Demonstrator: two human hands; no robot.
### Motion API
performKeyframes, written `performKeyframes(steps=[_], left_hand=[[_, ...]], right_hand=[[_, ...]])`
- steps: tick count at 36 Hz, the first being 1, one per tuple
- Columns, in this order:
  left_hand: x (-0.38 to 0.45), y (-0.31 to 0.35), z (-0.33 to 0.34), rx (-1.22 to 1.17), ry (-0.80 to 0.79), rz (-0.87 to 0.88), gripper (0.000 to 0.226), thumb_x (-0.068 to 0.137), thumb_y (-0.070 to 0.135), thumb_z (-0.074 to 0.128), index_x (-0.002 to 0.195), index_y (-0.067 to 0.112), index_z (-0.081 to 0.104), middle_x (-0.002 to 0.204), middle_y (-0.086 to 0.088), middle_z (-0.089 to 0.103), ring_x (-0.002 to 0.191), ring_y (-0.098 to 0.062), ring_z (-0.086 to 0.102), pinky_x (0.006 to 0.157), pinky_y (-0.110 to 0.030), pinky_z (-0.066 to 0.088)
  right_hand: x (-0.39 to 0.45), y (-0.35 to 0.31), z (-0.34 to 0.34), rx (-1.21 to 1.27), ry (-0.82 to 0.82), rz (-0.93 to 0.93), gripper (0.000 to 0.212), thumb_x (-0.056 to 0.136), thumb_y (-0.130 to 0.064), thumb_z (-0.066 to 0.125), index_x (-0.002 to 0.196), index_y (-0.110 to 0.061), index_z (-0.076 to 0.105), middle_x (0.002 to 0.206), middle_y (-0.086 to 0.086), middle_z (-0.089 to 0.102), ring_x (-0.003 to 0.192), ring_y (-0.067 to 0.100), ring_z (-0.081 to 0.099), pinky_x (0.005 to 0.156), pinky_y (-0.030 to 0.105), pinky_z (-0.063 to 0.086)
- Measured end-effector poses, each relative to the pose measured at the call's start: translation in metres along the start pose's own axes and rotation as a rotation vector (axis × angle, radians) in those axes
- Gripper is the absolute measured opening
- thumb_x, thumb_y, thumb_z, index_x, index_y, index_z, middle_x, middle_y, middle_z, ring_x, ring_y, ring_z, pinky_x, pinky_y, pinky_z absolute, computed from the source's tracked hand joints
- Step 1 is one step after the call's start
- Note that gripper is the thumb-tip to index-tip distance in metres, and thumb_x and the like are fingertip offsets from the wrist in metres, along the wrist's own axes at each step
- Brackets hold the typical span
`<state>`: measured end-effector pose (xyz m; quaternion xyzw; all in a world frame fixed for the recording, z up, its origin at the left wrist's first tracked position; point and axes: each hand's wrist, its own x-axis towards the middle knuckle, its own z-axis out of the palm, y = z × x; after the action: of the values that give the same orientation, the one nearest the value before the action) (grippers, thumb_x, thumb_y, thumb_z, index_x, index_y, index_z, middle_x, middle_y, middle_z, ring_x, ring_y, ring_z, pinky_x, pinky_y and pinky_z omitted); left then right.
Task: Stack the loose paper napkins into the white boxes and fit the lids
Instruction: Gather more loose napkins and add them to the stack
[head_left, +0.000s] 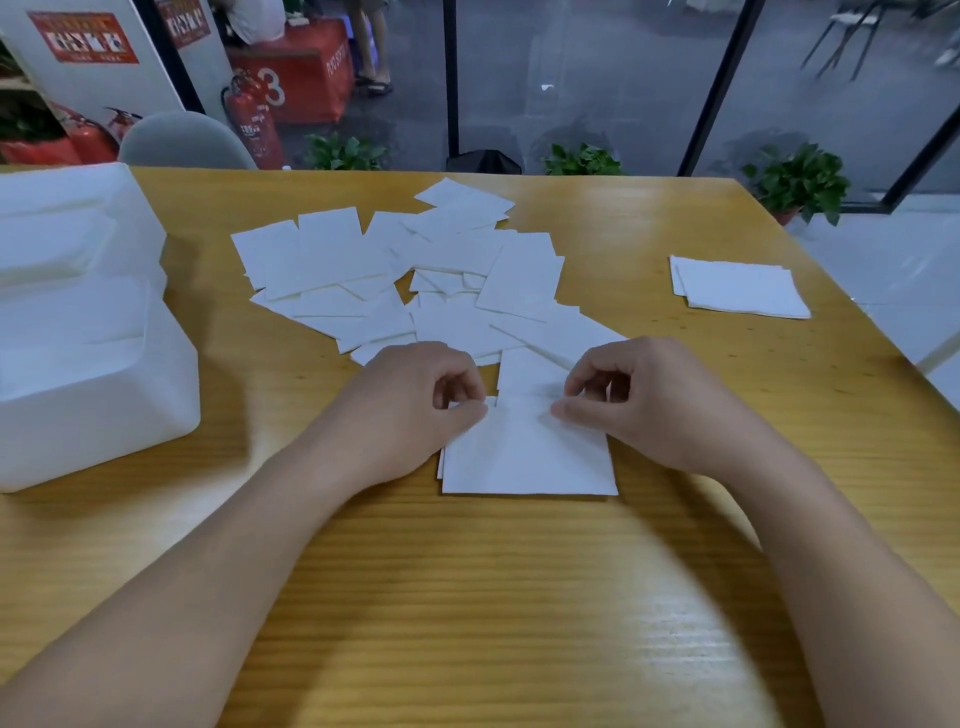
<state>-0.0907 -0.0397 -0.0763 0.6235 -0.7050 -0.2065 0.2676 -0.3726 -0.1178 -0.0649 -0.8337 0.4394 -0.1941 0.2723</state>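
Two hands at work on one small stack (530, 452) of napkins, squared up on wooden table (467, 597) nearest the body. Left hand (415, 405) curled, thumb and forefinger pinching stack's upper left corner; right hand (639, 400) likewise curled, fingertips nipping upper right corner. Neither hand spread flat; grip light, at the far edge only. Probably aligning edges, or seating a fresh napkin on top, so pile goes into a box tidy.

Loose napkins (415, 275) fanned in overlapping heap just beyond the hands, mid-table, within easy reach for one-by-one picking. Second neat pile (740, 288) set well apart on right, likely a finished batch parked out of the way.

White boxes (88, 332) at left table edge, stacked or nested; cannot tell which part is lid, nor whether napkins already inside. Blurred, translucent-looking.

Judged early to midway: most napkins unsorted, nothing seen going into boxes yet.

Chair back (187, 143), fire extinguisher (254, 124), potted plants (800, 182) beyond the glass.
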Motion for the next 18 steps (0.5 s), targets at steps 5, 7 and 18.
performKeyframes(steps=[5, 7, 18], left_hand=[[0.001, -0.002, 0.003, -0.016, -0.019, 0.030, 0.006, 0.099, 0.052, 0.074, 0.102, 0.047, 0.072, 0.103, 0.018, 0.065, 0.098, -0.004, 0.062, 0.083, -0.031, 0.055], [0.002, -0.004, 0.003, -0.006, -0.037, 0.041, 0.017, 0.095, 0.062, 0.075, 0.105, 0.049, 0.072, 0.106, 0.020, 0.064, 0.102, -0.002, 0.062, 0.084, -0.030, 0.054], [0.005, -0.008, -0.010, 0.005, -0.192, 0.011, 0.026, 0.085, 0.059, 0.087, 0.105, 0.050, 0.073, 0.108, 0.027, 0.064, 0.102, 0.000, 0.058, 0.076, -0.025, 0.043]], right_hand=[[-0.004, 0.004, -0.013, -0.011, -0.072, -0.006, 0.011, 0.093, -0.028, 0.080, 0.094, -0.039, 0.079, 0.091, -0.019, 0.072, 0.075, 0.009, 0.063, 0.064, 0.015, 0.048], [-0.006, 0.006, -0.019, 0.008, -0.149, 0.010, 0.019, 0.090, -0.026, 0.082, 0.101, -0.040, 0.078, 0.094, -0.017, 0.072, 0.076, 0.008, 0.063, 0.068, 0.017, 0.051], [-0.013, 0.014, -0.035, -0.003, -0.185, 0.024, 0.026, 0.085, -0.028, 0.090, 0.102, -0.043, 0.077, 0.096, -0.020, 0.072, 0.081, 0.008, 0.067, 0.069, 0.016, 0.053]])
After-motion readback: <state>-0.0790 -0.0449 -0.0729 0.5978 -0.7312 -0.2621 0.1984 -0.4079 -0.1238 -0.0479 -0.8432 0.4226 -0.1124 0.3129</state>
